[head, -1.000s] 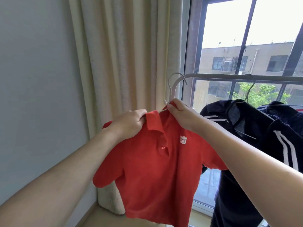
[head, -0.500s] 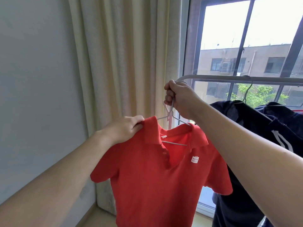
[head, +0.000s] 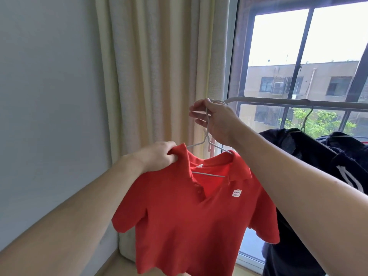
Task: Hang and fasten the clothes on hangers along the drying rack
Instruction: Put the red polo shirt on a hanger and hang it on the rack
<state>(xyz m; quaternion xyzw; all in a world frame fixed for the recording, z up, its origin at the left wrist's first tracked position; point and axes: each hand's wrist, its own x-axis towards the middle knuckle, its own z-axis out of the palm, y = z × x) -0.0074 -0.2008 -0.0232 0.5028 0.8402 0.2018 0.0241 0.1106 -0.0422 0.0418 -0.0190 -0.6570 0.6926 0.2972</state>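
The red polo shirt (head: 191, 216) hangs on a white wire hanger (head: 207, 144) at 6 o'clock. The left hand (head: 157, 156) pinches its collar at 9 o'clock. The right hand (head: 217, 120) grips the hanger's neck just beside the drying rack rail (head: 298, 102) at 1 o'clock. Dark clothes (head: 328, 156) hang at 3 o'clock.

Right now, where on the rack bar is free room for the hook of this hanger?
The drying rack bar is bare between its curved left end, by the right hand, and the dark jacket's hanger hook. Farther right, dark clothes crowd it.
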